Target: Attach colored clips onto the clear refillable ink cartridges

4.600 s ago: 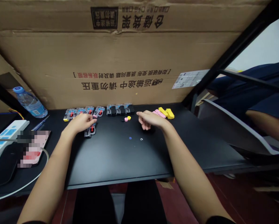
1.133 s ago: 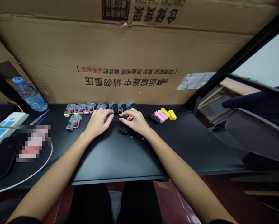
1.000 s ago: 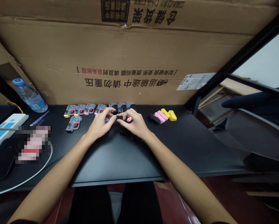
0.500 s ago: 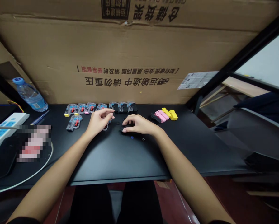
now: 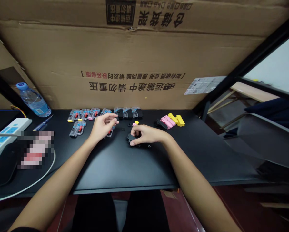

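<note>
My left hand (image 5: 102, 126) is curled around a small clear plastic part (image 5: 110, 131) just above the black table (image 5: 125, 164). My right hand (image 5: 146, 134) pinches a small black plastic piece (image 5: 130, 139) against the tabletop. Between and behind the hands lie small rings: a black ring (image 5: 122, 129) and a yellow and pink pair (image 5: 135, 123). A row of clear parts with red, blue and yellow or pink bits (image 5: 84, 114) and three with black caps (image 5: 128, 112) lines the back. One more clear part (image 5: 77, 128) lies alone in front of the row.
Pink and yellow blocks (image 5: 171, 120) with a black piece lie back right. A water bottle (image 5: 33, 100), a pen (image 5: 43, 122), a white power strip (image 5: 6, 133) and a cable (image 5: 33, 185) are at the left. A large cardboard box (image 5: 134, 58) walls the back. A person's dark sleeve (image 5: 275, 109) shows at the right.
Both hands came together over the row, then drew apart. The left hand now holds a clear part and the right has picked up a black piece nearer me.
</note>
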Demonstrator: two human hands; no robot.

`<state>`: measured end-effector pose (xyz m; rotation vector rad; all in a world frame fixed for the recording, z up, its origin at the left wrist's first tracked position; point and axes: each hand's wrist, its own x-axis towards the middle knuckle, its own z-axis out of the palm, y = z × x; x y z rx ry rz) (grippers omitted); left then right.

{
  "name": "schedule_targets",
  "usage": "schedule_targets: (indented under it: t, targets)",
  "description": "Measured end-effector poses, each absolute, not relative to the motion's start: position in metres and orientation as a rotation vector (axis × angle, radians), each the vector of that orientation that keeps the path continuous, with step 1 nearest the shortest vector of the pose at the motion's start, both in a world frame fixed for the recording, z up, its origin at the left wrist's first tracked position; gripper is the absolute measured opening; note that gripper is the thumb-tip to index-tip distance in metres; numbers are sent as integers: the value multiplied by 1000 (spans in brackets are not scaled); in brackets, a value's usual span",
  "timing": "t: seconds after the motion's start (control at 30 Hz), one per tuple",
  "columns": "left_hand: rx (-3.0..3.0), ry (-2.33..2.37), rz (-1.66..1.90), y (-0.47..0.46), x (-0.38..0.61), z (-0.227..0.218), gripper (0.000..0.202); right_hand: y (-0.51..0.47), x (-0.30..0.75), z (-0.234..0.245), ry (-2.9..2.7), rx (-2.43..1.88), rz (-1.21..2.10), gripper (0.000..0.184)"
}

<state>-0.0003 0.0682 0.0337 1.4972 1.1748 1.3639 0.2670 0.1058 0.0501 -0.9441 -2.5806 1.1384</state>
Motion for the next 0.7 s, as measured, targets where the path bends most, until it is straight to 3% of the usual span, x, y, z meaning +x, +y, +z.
schedule_targets:
  t: [0.17,0.43,0.7]
  targets:
    - [1493,1200,1355,68,-1,34,34,101,255,54,-2402,-900,1276,45]
    - [1533,1130,1317,62,8,36,35,98,224,39,-1553,-691,1658,48]
    - [1405,1116,1298,62,9,40,41,101,218,26,-1421,-655,1747,47]
